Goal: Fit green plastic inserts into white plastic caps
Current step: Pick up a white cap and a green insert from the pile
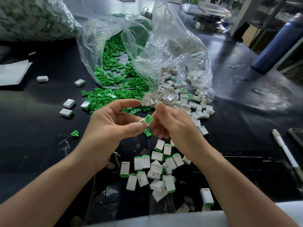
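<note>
My left hand (108, 123) pinches a white plastic cap (144, 122) between thumb and fingers above the black table. My right hand (170, 122) holds a green insert (149, 118) at the cap's open end; the insert sticks partly out of the cap. Loose green inserts (114, 76) spill from a clear plastic bag (147, 46) behind my hands. Empty white caps (177, 95) lie in a heap to the right of them. Assembled caps with green ends (157, 169) are piled near the table's front edge, below my hands.
Single assembled caps (66, 112) lie at the left. A loose green insert (75, 133) sits left of my left wrist. A blue bottle (278, 43) stands at the right, a white pen (285, 151) lies near the right edge, and a big bag of parts (32, 18) fills the back left.
</note>
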The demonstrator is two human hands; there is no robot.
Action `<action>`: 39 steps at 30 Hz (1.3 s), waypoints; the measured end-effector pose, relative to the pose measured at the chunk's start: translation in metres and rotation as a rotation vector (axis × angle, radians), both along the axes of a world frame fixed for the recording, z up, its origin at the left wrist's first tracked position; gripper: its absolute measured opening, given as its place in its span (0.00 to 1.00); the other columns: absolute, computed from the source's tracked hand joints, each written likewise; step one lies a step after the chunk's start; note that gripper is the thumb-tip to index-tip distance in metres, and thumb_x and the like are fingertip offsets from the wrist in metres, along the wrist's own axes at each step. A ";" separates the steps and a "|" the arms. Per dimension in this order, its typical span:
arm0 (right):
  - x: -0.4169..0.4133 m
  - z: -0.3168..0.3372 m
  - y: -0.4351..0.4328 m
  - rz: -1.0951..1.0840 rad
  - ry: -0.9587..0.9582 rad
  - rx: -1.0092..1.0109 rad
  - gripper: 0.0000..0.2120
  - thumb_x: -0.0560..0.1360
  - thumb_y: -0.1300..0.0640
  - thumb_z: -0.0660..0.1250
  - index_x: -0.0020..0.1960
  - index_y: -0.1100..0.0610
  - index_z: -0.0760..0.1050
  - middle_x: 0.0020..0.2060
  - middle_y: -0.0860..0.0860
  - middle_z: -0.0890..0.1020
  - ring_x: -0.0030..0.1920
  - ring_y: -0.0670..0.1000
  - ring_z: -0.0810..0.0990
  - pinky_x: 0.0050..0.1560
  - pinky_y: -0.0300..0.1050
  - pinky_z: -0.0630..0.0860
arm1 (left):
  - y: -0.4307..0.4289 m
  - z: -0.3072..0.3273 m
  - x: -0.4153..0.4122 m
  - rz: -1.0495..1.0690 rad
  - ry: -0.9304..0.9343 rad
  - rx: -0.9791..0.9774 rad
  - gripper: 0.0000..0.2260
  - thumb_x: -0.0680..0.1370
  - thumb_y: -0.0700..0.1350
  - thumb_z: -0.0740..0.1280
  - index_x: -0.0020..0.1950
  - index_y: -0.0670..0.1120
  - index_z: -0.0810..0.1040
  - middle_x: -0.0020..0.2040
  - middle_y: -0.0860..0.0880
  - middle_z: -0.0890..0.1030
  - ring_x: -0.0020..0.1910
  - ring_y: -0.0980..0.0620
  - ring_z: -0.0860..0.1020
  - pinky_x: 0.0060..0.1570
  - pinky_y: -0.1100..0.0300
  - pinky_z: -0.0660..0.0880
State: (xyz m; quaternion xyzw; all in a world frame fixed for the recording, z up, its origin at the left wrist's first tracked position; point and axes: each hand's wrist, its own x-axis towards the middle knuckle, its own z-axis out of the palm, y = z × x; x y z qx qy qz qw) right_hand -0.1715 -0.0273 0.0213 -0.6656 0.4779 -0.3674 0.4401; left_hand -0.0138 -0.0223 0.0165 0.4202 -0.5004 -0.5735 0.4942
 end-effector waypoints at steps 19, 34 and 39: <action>0.012 0.000 0.005 0.174 -0.403 0.578 0.23 0.66 0.39 0.55 0.37 0.60 0.70 0.25 0.48 0.74 0.25 0.45 0.70 0.27 0.35 0.67 | 0.004 -0.003 -0.002 -0.031 0.031 -0.089 0.20 0.60 0.42 0.72 0.52 0.48 0.78 0.34 0.47 0.83 0.29 0.52 0.80 0.33 0.63 0.77; 0.015 0.000 0.006 0.220 -0.403 0.587 0.24 0.65 0.37 0.54 0.38 0.58 0.70 0.27 0.50 0.74 0.27 0.45 0.69 0.28 0.36 0.64 | 0.004 0.000 -0.002 -0.028 0.138 -0.056 0.18 0.60 0.40 0.71 0.50 0.47 0.79 0.34 0.46 0.82 0.25 0.50 0.77 0.27 0.61 0.76; 0.013 0.000 0.005 0.197 -0.377 0.536 0.21 0.66 0.38 0.57 0.36 0.56 0.71 0.26 0.46 0.73 0.26 0.43 0.68 0.25 0.33 0.64 | 0.004 0.000 -0.002 -0.036 0.122 -0.080 0.19 0.61 0.36 0.75 0.51 0.46 0.79 0.36 0.47 0.84 0.31 0.52 0.81 0.33 0.64 0.77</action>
